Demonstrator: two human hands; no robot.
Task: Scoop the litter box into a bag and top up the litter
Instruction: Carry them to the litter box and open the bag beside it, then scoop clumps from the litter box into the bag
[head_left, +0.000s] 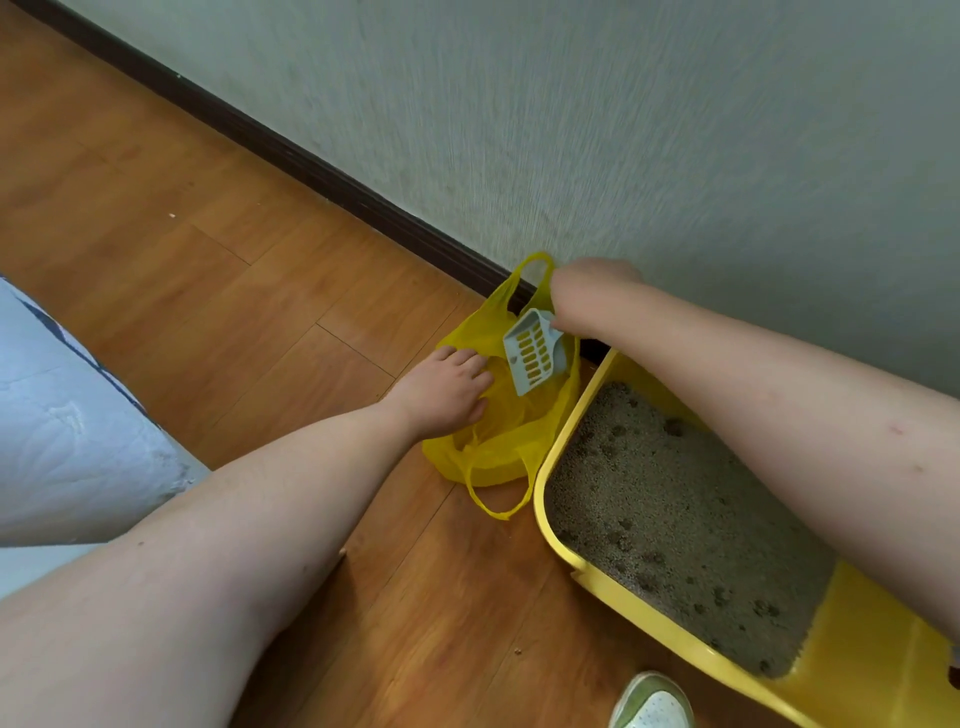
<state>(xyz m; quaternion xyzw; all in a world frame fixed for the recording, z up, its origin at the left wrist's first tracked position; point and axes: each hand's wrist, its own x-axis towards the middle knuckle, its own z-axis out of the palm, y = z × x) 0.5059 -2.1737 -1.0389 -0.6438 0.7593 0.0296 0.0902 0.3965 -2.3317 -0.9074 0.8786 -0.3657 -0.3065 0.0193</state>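
— Two bare hands are over the yellow plastic bag, is that right?

— Yes. The bag sits on the wooden floor, just beside the left end of the yellow litter box and close to the dark skirting board under the pale wall. The left hand rests at the bag's near-left rim, fingers curled over the plastic and pinching it so the mouth is held apart.

— And the right one?

— The right hand reaches across the box to the far side of the bag. A pale blue slotted litter scoop comes out from under its wrist and hangs tilted over the bag's opening, head lower than handle. The handle and the fingers round it are hidden behind the wrist, so the grip itself cannot be seen; the scoop is off the floor and plainly carried by that hand.

— Anything in the scoop?

— Yellow bag shows through its slots; no clump can be made out.

— The box?

— Grey-brown litter fills it, dented with small dark pits. One bag handle loop lies on the floor against the box's corner. A green-and-white shoe shows at the bottom edge, and pale blue fabric at the left
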